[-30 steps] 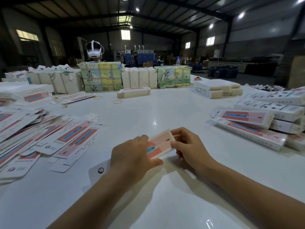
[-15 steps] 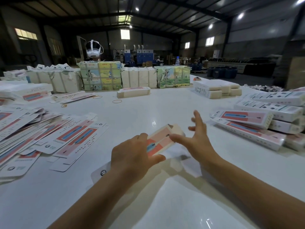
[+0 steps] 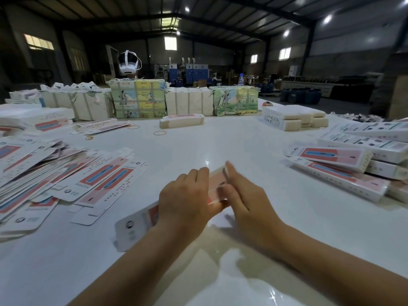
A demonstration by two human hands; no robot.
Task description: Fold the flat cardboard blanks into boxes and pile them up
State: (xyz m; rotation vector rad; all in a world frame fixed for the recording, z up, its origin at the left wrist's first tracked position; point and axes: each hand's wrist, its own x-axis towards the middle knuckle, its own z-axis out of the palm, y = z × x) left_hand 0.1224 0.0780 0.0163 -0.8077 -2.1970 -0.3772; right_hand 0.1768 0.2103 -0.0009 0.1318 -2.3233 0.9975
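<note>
Your bare arms, no gear at all

Your left hand (image 3: 184, 200) and right hand (image 3: 244, 198) wear no gloves, rings or watch, and both forearms are bare, no sleeves showing anywhere.

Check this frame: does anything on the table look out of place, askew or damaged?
Mostly untidy, not damaged. The flat blanks on the left lie fanned and slewed, not squared. Loose rubber bands lie scattered on the table. The folded boxes on the right sit crookedly piled.

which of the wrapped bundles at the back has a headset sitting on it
The left colourful printed bundle: a white headset sits above it. The others carry nothing.
</note>
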